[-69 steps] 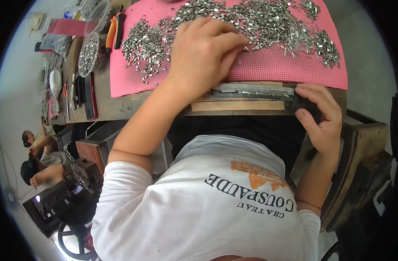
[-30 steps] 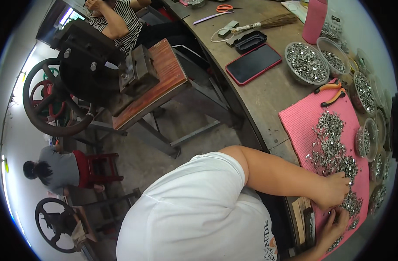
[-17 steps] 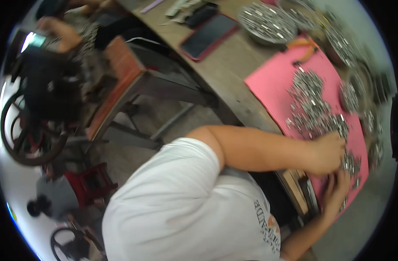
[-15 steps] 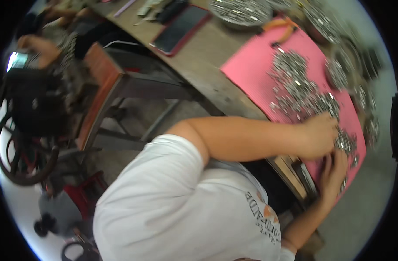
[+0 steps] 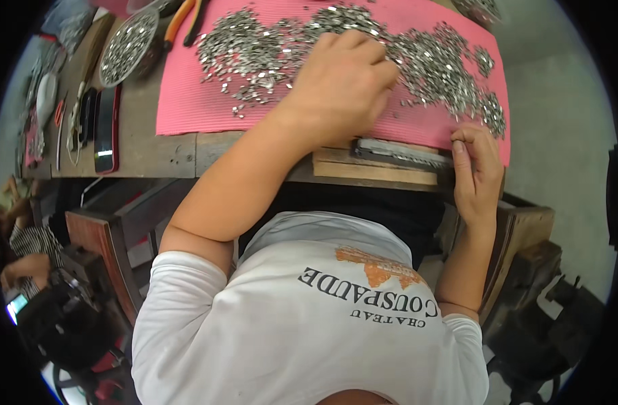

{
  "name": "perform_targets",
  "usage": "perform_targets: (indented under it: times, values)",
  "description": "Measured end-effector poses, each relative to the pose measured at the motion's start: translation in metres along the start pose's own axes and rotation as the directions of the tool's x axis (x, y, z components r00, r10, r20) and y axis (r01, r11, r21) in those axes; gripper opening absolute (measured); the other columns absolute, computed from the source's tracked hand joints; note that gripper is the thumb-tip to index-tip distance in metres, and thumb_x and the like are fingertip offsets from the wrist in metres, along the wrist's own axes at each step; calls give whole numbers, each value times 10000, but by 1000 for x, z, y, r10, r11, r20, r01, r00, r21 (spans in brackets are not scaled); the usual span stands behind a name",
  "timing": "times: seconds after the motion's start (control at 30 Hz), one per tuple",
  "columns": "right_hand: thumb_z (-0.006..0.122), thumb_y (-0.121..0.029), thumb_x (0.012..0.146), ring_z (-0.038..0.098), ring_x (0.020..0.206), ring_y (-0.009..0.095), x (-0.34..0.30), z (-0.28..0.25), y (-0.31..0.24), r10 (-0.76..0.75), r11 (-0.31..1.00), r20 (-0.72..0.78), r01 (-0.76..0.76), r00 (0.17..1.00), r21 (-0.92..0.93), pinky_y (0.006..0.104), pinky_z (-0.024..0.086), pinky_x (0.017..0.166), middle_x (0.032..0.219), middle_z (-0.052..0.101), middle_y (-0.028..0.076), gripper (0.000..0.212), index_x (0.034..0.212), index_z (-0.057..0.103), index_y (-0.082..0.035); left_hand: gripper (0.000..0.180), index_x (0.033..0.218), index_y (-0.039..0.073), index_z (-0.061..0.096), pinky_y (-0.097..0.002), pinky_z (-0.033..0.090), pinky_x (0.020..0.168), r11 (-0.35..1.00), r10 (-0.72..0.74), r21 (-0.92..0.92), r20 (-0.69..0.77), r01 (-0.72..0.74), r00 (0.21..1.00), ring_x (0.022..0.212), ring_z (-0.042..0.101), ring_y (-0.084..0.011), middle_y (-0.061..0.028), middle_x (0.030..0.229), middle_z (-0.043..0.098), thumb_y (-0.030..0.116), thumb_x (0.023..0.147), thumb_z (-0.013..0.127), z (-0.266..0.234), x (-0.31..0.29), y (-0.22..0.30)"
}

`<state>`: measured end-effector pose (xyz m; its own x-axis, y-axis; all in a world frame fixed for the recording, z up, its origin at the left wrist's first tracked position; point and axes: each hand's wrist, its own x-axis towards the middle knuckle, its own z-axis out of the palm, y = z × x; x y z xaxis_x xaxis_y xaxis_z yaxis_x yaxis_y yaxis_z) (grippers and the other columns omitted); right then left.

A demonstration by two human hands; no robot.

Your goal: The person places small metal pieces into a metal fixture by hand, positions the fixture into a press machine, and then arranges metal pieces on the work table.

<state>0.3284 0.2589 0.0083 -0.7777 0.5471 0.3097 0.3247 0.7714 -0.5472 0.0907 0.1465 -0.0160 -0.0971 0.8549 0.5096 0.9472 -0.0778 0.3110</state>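
Many small shiny metal pieces [image 5: 434, 67] lie in loose heaps across a pink ribbed mat [image 5: 187, 115]. Over the middle of these heaps is my left hand [image 5: 342, 84], its fingers curled down and the tips hidden. My right hand [image 5: 477, 165] is at the mat's near right edge, thumb and fingers drawn together; whatever they hold is too small to make out. Between my hands, at the table's near edge, a dark narrow metal bar [image 5: 403, 153] with a row of small pieces along it rests on a wooden block [image 5: 373, 171].
To the left stand a bowl of metal pieces [image 5: 128, 50] and orange-handled pliers [image 5: 180, 23]. A phone with a red edge [image 5: 107, 128] lies on the wooden table [image 5: 167, 158]. Another container of pieces [image 5: 481, 8] is at the far right. A person [image 5: 32, 250] sits at the lower left.
The whole view has swung round, so the mat now lies straight ahead. My hands, close together before, are farther apart: the left over the middle heaps, the right by the near edge.
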Motion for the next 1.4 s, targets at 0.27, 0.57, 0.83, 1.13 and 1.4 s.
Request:
perform_targets:
  times: [0.27, 0.57, 0.83, 1.13, 1.4]
  values:
    - [659, 24, 852, 641, 868, 284, -26, 3, 5, -70, 982, -97, 86, 993, 170, 359, 461, 831, 955, 667, 110, 102, 943, 641, -19, 110, 847, 113, 717, -429, 440, 957, 994, 108, -27, 41, -107, 993, 1095, 595, -295, -33, 1011, 667, 127, 745, 756, -6, -5, 3]
    - [672, 2, 851, 626, 855, 295, -34, 14, 12, -78, 961, -119, 107, 990, 257, 385, 482, 798, 928, 650, 93, 95, 930, 630, -30, 97, 838, 127, 743, -425, 442, 912, 999, 44, -20, 154, -42, 987, 1066, 597, -258, -8, 964, 673, 122, 747, 774, -18, -16, 14]
    - [680, 9, 846, 618, 844, 305, -33, 17, 14, -93, 956, -134, 126, 987, 264, 400, 492, 775, 911, 637, 96, 104, 923, 620, -26, 100, 851, 137, 778, -431, 429, 944, 989, -52, 148, 230, 18, 972, 1042, 604, -252, -2, 960, 686, 148, 752, 786, -27, -11, 32]
    - [701, 0, 817, 605, 829, 306, -28, 16, 10, -149, 975, -143, 170, 978, 145, 396, 476, 766, 883, 608, 86, 125, 898, 614, -38, 71, 838, 134, 757, -439, 420, 944, 984, -36, 180, 226, -5, 973, 1065, 615, -249, -4, 942, 698, 143, 768, 751, -26, -7, 33]
    - [731, -27, 784, 623, 834, 297, -28, 14, 14, -245, 964, -140, 256, 959, 68, 387, 477, 778, 913, 656, 75, 197, 965, 659, -56, 53, 862, 87, 683, -399, 426, 761, 961, -88, -251, 105, 112, 991, 827, 601, -289, -67, 841, 644, 96, 816, 708, -1, -12, 65]
